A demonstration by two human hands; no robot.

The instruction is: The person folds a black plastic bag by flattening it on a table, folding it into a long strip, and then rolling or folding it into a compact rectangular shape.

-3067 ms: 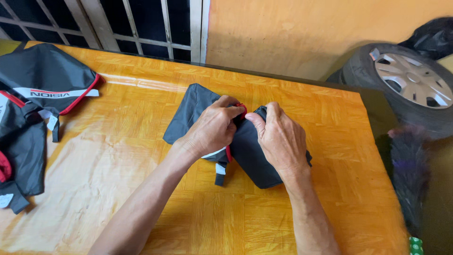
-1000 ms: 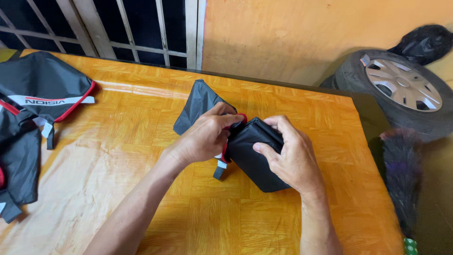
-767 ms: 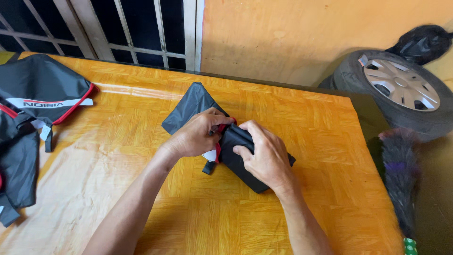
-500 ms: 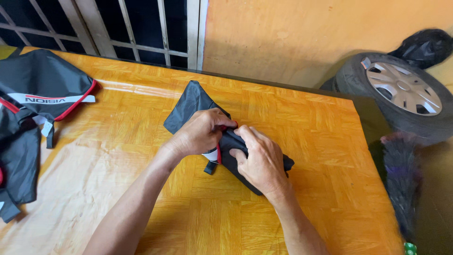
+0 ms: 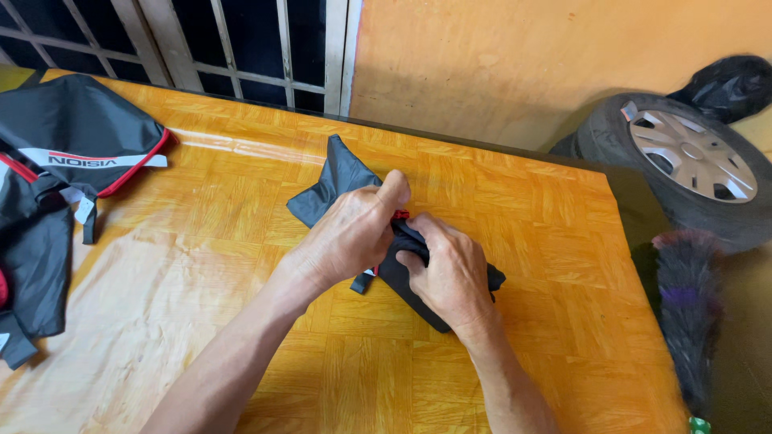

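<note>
We have single view only: head-worn camera, looking steeply down and forward over orange wood-pattern tabletop (image 5: 515, 201). We sit close, forearms entering from bottom edge, left hand (image 5: 350, 233) and right hand (image 5: 450, 273) near frame centre. View faces orange wall (image 5: 523, 56) and barred window (image 5: 241, 40); car tyre with silver hubcap (image 5: 683, 161) at right edge. No second view shares scene.

Both forearms reached forward and angled inward until the hands met. The left hand (image 5: 350, 233) lay knuckles up, fingers curled under, thumb stretched toward the right. The right hand (image 5: 450, 277) sat just below it, touching, back upward, fingers bent inward, seemingly pinching, though its fingertips were hidden.
</note>
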